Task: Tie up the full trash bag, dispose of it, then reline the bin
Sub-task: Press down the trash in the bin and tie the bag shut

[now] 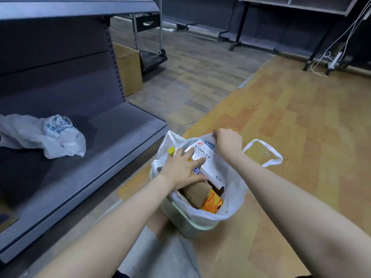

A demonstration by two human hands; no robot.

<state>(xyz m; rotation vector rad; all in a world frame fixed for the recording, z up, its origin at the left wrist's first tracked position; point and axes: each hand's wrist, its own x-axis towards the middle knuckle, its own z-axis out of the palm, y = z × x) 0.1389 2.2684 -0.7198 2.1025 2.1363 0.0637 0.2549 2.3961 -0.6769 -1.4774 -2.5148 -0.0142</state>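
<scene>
The first step, tying up the full trash bag (230, 199), is judged to be in hand, and no knot has been made yet. The bag is seated in the pale green bin (180, 219), which stands on the floor just right of the grey shelf (112, 157). The bag is filled to the brim (a white box marked STAPLES (208, 163), a brown carton (195, 194) and an orange packet (211, 201) are visible at the top).

The left hand (180, 167) is laid flat on the contents with its fingers (197, 161) spread open; nothing is gripped by it. The right hand (227, 142) is closed on the far edge of the bag, which is pinched and lifted. The right-side handle loop (267, 153) hangs free over the floor.

For the next move, the contents are probably to be pressed down, after which both handle loops are to be gathered and brought together above the load. A spare white bag (54, 137), lying crumpled on the shelf to the left, is available for relining.
</scene>
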